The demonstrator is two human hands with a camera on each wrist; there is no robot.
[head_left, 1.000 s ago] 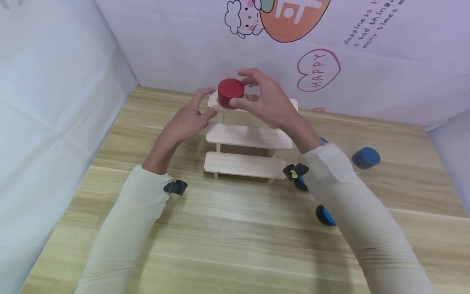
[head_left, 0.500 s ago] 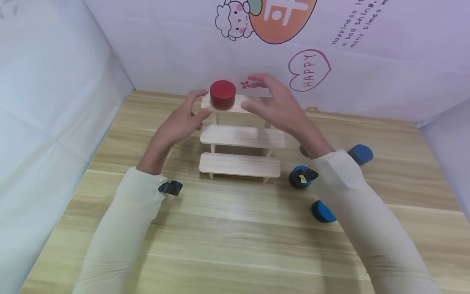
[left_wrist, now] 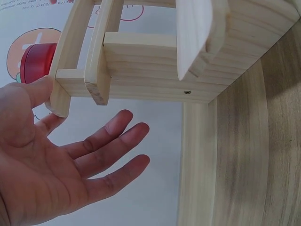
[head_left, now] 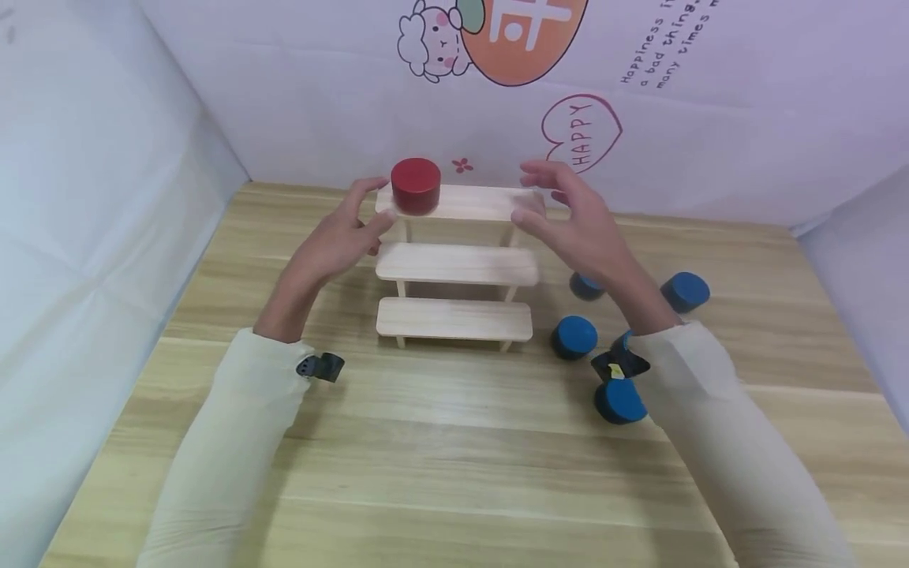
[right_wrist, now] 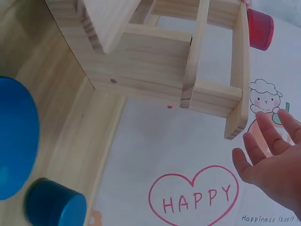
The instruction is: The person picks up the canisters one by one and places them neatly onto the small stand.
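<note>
Red cylinder (head_left: 416, 187), flat atop the three-tier wooden stand (head_left: 454, 264) at its left end. Left hand (head_left: 337, 243) astride that end, presumably for steadying; gripping or not, cannot tell. Right hand (head_left: 581, 229) by the stand's right end, fingers parted, holding nothing.

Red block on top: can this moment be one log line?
red block: top shelf, left end | left hand: beside block | right hand: near right end, holding nothing | blue blocks: on table
</note>
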